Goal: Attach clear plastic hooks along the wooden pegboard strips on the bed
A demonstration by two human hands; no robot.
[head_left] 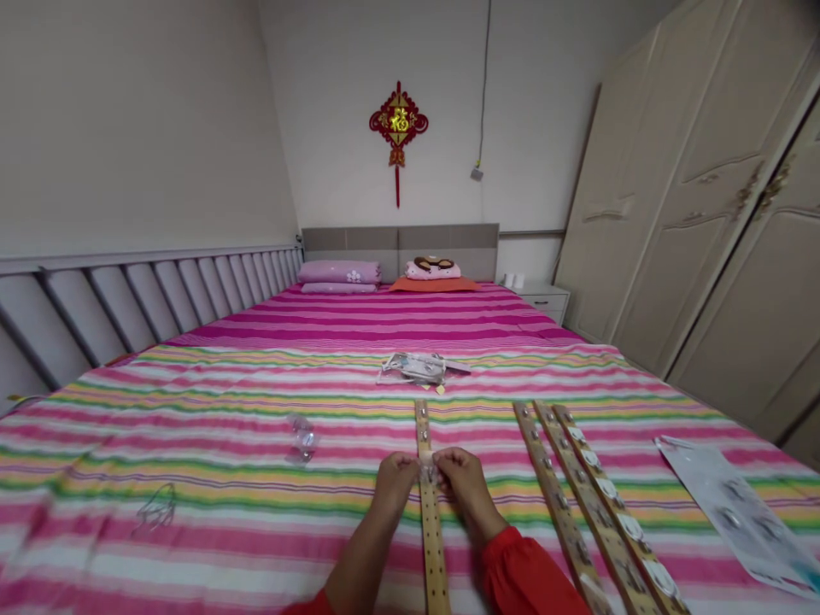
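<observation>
A long wooden slat with a row of holes lies on the striped bedspread, running away from me. My left hand and my right hand meet over the slat, fingers pinched together on a small clear-and-metal fitting at one of its holes. Which hand holds the fitting I cannot tell exactly; both touch it. Red sleeves cover my forearms.
Three more wooden slats with round fittings lie to the right. A printed sheet lies at far right. A plastic bag of parts sits ahead, small clear bags to the left. A padded rail lines the left side, wardrobes stand right.
</observation>
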